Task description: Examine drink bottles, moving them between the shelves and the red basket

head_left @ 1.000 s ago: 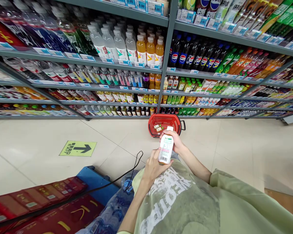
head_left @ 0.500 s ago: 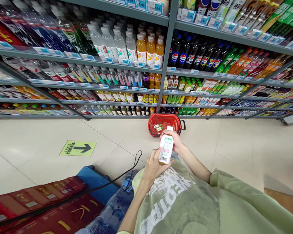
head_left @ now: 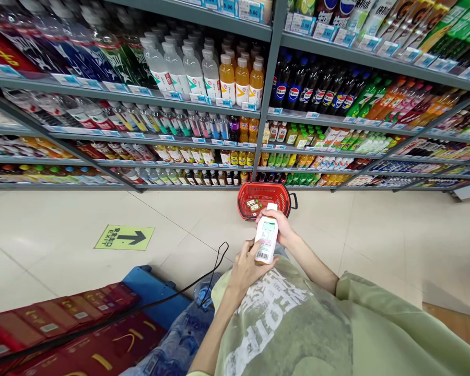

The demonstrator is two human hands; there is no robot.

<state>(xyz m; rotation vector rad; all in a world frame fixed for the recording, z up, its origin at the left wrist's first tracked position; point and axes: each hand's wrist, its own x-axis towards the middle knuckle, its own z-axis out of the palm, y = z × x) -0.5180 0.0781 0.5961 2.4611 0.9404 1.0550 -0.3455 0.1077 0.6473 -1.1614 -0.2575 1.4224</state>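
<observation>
A drink bottle [head_left: 267, 235] with a white cap and a white printed label is held in front of my chest, its barcode side toward me and its cap pointing away. My left hand [head_left: 246, 266] grips the bottle's lower end, with a finger lying along the label. Around the upper part, near the cap, my right hand [head_left: 281, 225] is wrapped. Just beyond the bottle, a red shopping basket [head_left: 243, 196] stands on the floor with a few small packages [head_left: 253, 204] inside.
Shelves [head_left: 203, 138] of bottled drinks run across the far side. At the lower left are stacked red boxes [head_left: 82, 324], a blue pallet [head_left: 141, 282] and shrink-wrapped water bottles [head_left: 180, 334]. A black cord [head_left: 172, 296] loops over them. A green exit sign [head_left: 124, 237] lies on the floor.
The left index finger has shifted slightly onto the label of the bottle. Otherwise hands, bottle and basket stay nearly where they were.
</observation>
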